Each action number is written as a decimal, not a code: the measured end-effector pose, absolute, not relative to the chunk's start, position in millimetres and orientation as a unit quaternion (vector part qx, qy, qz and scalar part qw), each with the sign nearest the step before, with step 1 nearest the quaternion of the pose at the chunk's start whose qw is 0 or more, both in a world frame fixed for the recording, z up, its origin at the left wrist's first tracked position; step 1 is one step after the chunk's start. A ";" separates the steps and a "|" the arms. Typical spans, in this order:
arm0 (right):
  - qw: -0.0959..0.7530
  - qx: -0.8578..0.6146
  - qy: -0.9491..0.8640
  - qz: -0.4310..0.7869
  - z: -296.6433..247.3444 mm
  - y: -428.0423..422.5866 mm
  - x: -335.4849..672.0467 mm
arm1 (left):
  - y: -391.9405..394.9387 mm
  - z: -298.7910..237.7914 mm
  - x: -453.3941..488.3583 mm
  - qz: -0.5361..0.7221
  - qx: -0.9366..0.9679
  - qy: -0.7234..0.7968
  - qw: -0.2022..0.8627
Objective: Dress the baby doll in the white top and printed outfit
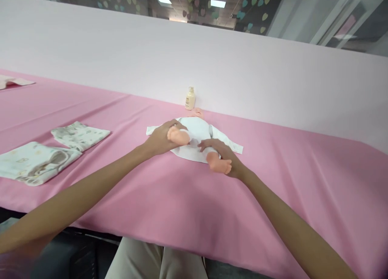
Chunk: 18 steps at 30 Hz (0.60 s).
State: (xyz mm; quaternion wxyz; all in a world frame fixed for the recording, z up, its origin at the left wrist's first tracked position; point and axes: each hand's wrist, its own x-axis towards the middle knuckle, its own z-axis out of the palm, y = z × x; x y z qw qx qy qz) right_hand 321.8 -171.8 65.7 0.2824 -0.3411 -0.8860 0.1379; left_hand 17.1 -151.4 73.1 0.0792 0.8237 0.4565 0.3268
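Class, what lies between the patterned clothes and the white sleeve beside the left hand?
In the head view, only a bare stretch of pink sheet separates the clothes from the sleeve beside the left hand.

Right of my right hand [223, 150], I have a wide stretch of pink sheet [303, 178] to pass over. Leftward, a strip runs between the baby doll [195, 128] and the patterned baby clothes [78, 136]. Ahead, the pump bottle [190, 100] and white wall [151, 60] block me.

Lit ceiling panels [218, 3], soft shadows
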 end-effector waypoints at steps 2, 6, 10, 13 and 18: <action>0.266 -0.306 -0.903 0.144 50.3 -182.0 320.4 | -155.1 55.2 10.1 0.315 0.846 0.423 0.077; 0.269 -0.260 -0.918 0.131 23.2 -193.2 317.4 | -161.6 22.3 3.5 0.314 0.846 0.424 0.077; 0.321 -0.271 -0.896 0.144 14.1 -195.7 314.5 | -165.3 -2.5 7.6 0.314 0.801 0.502 0.084; 0.350 -0.281 -0.879 0.164 16.3 -194.4 312.5 | -165.6 -9.8 13.4 0.265 0.813 0.512 0.081; 0.337 -0.264 -0.888 0.169 17.1 -185.5 310.4 | -157.8 -5.2 22.6 0.246 0.864 0.432 0.079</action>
